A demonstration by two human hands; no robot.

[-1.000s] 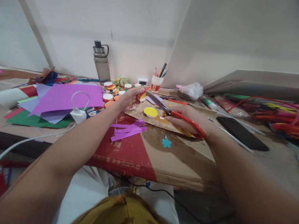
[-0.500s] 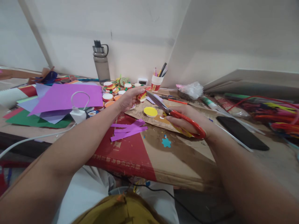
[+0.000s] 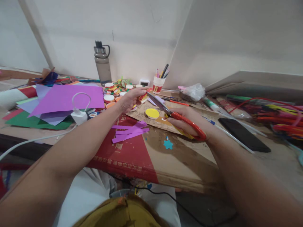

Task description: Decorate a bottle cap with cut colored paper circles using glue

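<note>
Clock centre: the yellow disc, lying flat on printed brown paper; 12 points to the wall.
Left hand: at 10 o'clock, the left hand is nearly closed, thumb and fingers pinching a small red-and-yellow piece.
Red-and-yellow piece: at 11 o'clock, raised toward the scissor tips and partly covered by the fingers.
Right hand: at 3 o'clock, the right hand is curled around the red handles of the scissors.
Scissors: blades slant toward 11 o'clock, tips right by the piece; whether they touch it, or how far they are parted, I cannot tell.
Purple strips: at 8 o'clock, purple strips overlap on the red part of the cardboard.
Teal flower: at 5 o'clock, a flat teal flower shape lies alone.
Farther out: white-topped round pieces cluster at 10 o'clock; a bottle stands upright between 10 and 11; a cup of pens stands just past 12; a black phone lies between 3 and 4; purple sheets are stacked just past 9.
</note>
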